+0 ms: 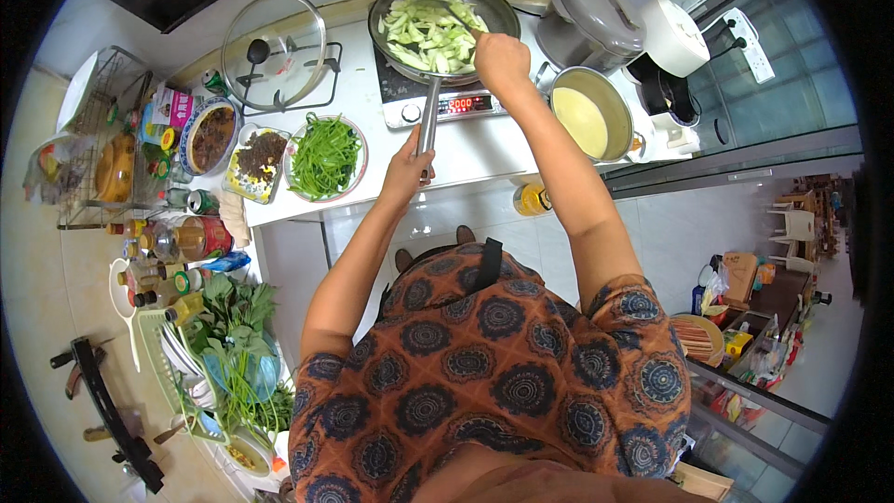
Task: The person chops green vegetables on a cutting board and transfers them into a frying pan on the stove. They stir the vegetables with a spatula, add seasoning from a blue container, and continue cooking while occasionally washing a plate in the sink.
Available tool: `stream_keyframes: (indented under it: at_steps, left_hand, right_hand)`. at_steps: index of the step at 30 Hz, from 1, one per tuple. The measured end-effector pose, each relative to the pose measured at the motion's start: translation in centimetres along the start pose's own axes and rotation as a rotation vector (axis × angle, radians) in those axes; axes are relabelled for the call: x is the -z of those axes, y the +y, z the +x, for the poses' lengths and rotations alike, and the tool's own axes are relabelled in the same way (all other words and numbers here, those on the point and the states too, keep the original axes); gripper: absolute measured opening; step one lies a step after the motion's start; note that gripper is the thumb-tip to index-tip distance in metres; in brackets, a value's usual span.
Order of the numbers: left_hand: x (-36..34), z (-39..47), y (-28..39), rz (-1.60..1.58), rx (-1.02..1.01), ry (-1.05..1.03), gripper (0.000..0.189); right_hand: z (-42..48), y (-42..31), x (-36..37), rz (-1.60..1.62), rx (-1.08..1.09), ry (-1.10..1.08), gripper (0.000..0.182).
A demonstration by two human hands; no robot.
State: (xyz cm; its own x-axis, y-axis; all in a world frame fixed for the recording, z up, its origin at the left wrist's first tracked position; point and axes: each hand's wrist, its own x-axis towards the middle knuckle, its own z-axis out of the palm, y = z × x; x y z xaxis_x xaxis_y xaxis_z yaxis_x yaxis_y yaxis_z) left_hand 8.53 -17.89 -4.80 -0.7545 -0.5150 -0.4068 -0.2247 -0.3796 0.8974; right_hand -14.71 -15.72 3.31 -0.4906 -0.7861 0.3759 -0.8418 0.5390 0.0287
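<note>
My left hand (408, 171) grips the metal handle of a frying pan (513, 14), which sits on an induction cooker (391, 110) with a lit red display. Over the pan's right rim, my right hand (501, 59) is closed around the handle of a spatula (457, 19); its far end reaches into pale green sliced vegetable (433, 21) spread in the pan. Left of the cooker, a plate of cut green stems (325, 157) lies on the white counter. To the right, a metal pot (632, 112) holds pale yellow liquid.
A glass lid (274, 49) rests over a gas burner at the back left. A bowl of dark food (211, 136) and a dish of dark bits (258, 157) stand nearby. A grey pressure cooker (594, 21) is at back right, with an oil bottle (532, 200) below the counter's front edge.
</note>
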Motion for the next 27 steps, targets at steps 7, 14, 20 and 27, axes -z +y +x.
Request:
stream_keyframes:
  at_steps: [7,14,20,27]
  left_hand:
    - [-0.3,-0.1,0.2,-0.038,-0.002,-0.019,0.066]
    - [0.1,0.3,-0.3,-0.049,-0.003,-0.031,0.066]
    - [-0.1,0.4,-0.2,-0.05,-0.002,-0.031,0.067]
    - [0.1,0.2,0.1,-0.013,0.018,-0.006,0.066]
  right_hand:
    - [-1.2,1.7,-1.6,-0.067,0.07,-0.246,0.028]
    - [-5.3,2.5,12.8,-0.079,0.154,-0.356,0.035]
    - [-3.6,0.0,8.0,-0.107,0.201,-0.336,0.017]
    - [1.2,0.2,0.2,-0.09,-0.009,0.015,0.019]
